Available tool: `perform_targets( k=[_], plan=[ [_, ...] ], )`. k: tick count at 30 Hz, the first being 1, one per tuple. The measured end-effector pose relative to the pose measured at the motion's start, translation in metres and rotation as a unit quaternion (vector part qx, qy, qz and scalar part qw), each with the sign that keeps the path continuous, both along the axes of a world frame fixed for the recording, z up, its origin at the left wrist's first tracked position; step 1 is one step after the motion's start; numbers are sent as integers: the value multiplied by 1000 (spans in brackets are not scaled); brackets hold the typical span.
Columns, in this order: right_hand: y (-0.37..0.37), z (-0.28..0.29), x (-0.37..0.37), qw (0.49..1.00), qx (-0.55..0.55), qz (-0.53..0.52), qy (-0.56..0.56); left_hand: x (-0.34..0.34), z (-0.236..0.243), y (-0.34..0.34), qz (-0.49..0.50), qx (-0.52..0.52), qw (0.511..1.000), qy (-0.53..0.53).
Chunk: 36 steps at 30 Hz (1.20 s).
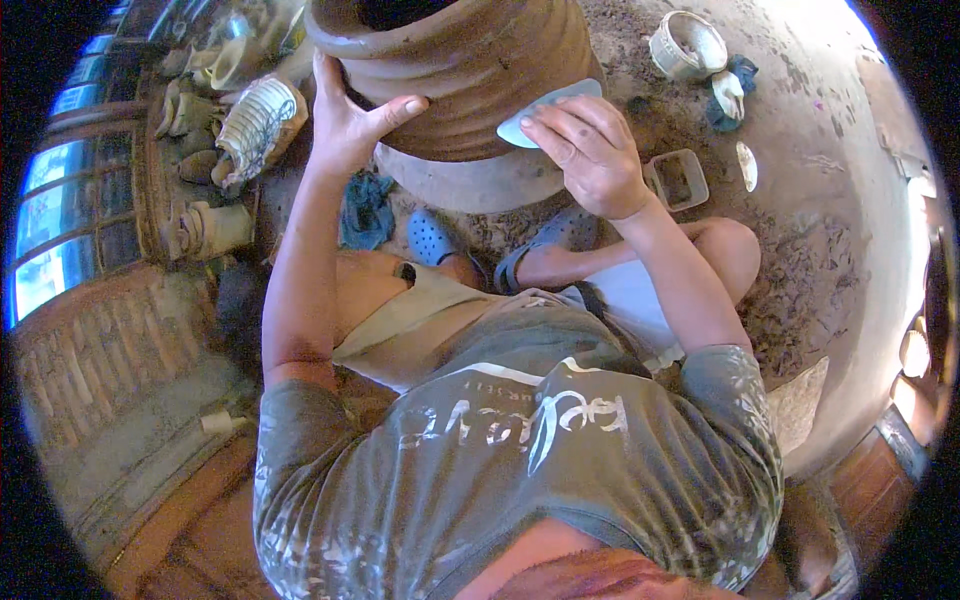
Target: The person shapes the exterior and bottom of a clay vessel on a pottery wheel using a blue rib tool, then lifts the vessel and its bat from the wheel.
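Note:
A large brown clay pot (pixel 470 85) with ridged walls and a wide dark mouth stands in front of me on a pale round base (pixel 465 185). My left hand (pixel 352 118) rests against the pot's left side, thumb stretched away from the fingers. Those fingers are partly hidden along the wall. In my right hand (pixel 592 155) is a thin, light-blue flat scraper (pixel 522 128), pinched between thumb and fingers. It lies at the lower right of the pot's wall; whether its edge touches the clay I cannot tell.
Beside the right knee sits a clear square plastic tub (pixel 690 182). A whitish round bucket (pixel 688 45) and a dark blue cloth (pixel 733 95) are farther right. A blue-green cloth (pixel 367 212) lies left of my clogs (pixel 432 236). Several clay pieces (pixel 205 230) line the left.

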State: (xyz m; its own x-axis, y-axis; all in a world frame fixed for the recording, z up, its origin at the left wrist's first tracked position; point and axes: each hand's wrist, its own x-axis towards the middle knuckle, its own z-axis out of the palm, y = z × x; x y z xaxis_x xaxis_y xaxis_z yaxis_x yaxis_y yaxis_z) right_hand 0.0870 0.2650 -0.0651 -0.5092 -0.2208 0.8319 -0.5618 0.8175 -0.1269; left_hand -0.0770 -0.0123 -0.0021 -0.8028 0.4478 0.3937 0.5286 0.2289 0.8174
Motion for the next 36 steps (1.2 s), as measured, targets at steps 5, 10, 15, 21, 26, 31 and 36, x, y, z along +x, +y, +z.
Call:
perform_targets(
  k=[5,10,15,21,26,31,36],
  plan=[
    [-1,7,4,1000,-9,-3,-20,5,1,2,7,-2,1000,6],
    [14,31,12,992,55,26,-111,5,1,1,24,-23,999,-22],
    [32,17,44,991,-3,0,-135,0,-1,2,6,-4,1000,-20],
    [10,0,31,999,-29,-12,-28,-1,-8,0,4,9,999,-35],
    [2,-3,18,999,-39,-14,17,5,-3,3,1,24,999,-32],
    [1,-10,9,999,-39,-4,16,6,-4,1,-8,23,999,-29],
    [0,-15,9,999,-41,0,5,8,-9,-1,-12,42,998,-52]
  ],
)
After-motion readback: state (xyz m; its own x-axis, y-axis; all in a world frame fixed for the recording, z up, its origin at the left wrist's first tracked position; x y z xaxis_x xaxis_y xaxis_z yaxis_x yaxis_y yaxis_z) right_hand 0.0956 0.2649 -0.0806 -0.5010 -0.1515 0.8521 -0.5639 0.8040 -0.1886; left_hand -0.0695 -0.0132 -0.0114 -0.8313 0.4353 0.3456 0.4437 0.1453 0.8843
